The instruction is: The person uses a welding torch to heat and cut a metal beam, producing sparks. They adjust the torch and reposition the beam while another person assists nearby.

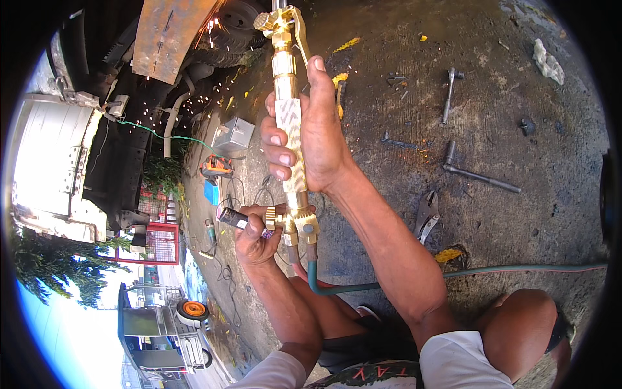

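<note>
A brass cutting torch (291, 129) stands nearly upright in the middle of the view, its tip running out past the top edge. My right hand (322, 129) is wrapped around its ribbed handle, thumb pointing up beside the brass lever (300, 32). At the torch's base, my left hand (254, 241) is closed around a small black cylinder (233, 218), with its fingers also at the brass valve knob (271, 218). A green hose (313, 275) and a red hose (300, 271) leave the base. What the left fingers do behind the valves is hidden.
Sparks fly near a rusty steel plate (170, 39) at upper left, beside a vehicle's underside. On the concrete to the right lie a socket wrench (448, 97), a bent wrench (483, 176) and locking pliers (426, 217). A grey metal box (234, 135) and cables lie left.
</note>
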